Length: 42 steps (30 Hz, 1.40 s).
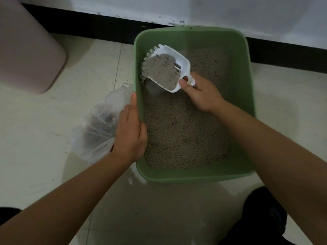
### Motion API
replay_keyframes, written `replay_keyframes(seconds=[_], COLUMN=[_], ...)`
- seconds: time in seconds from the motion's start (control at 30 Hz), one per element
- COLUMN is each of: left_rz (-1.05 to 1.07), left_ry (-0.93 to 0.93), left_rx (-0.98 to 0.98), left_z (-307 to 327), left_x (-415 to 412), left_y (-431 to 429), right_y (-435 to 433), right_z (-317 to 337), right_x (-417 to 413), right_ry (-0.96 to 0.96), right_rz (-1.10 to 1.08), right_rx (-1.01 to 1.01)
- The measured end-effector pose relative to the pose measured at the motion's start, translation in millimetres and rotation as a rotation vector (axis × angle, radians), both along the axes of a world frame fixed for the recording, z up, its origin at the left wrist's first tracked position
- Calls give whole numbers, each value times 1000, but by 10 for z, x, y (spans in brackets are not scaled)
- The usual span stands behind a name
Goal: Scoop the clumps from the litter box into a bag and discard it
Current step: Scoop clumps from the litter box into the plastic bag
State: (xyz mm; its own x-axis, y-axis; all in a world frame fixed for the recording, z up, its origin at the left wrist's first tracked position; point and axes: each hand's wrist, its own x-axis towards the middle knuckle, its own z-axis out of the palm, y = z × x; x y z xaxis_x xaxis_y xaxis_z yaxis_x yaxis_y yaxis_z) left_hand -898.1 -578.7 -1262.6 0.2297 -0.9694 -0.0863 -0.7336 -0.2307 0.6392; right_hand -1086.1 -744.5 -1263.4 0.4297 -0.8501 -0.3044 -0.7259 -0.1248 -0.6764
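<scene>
1 green litter box (194,31) sits on the tiled floor (53,174), its far rim close to the black baseboard (88,23) under the white wall. Pale litter (182,135) covers its bottom.

1 white scoop (184,63) is held above the litter in the far-left corner. It is heaped with grey litter and a few darker clumps (167,65), and its toothed edge lies just beside the left wall of the box. The right hand (201,96) grips the short handle, fingers curled round it and the thumb pressed at the base of the bowl.

The left hand (130,135) clasps the left rim of the box - thumb inside the wall, forefinger laid along the top edge, the other fingers down the outside. Whether those fingers also pinch the bag cannot be told.

1 clear plastic bag (92,131) lies on the floor touching that left wall, with dark matter showing through it.

1 pinkish bin (26,46) stands at the far left, well apart from the box, with bare tile between them. More bare floor lies in front of the near rim - bounded at the lower right by a dark-clothed knee (265,213). Specks of litter dot the tiles around the bag.
</scene>
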Motion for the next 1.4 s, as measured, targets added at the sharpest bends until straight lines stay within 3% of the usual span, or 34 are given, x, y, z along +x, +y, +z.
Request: replay_keyframes(seconds=[0.13, 0.43, 1.03, 1.13, 1.23, 1.3, 1.4], left_rz=[0, -9, -168, -162, -219, -149, 33], left_ry=[7, -38, -230, -407, -699, -715, -579], left_rx=[-6, 4, 136, 104, 237, 315, 281], left_z=[6, 32, 378, 590, 745, 825, 933], left_x=[-12, -28, 233, 344, 539, 711, 1014], left_y=[1, 3, -60, -42, 55, 102, 94], right_y=[119, 420, 549, 549, 593, 645, 753], right_z=[84, 137, 220, 267, 353, 438, 623], right_x=[-236, -511, -434, -360, -270, -179, 26], right_ry=[-144, 84, 185, 187, 200, 134, 2], right_rz=[-168, -54, -44, -37, -24, -73, -130], right_rx=[-8, -122, -176, -185, -167, -102, -28])
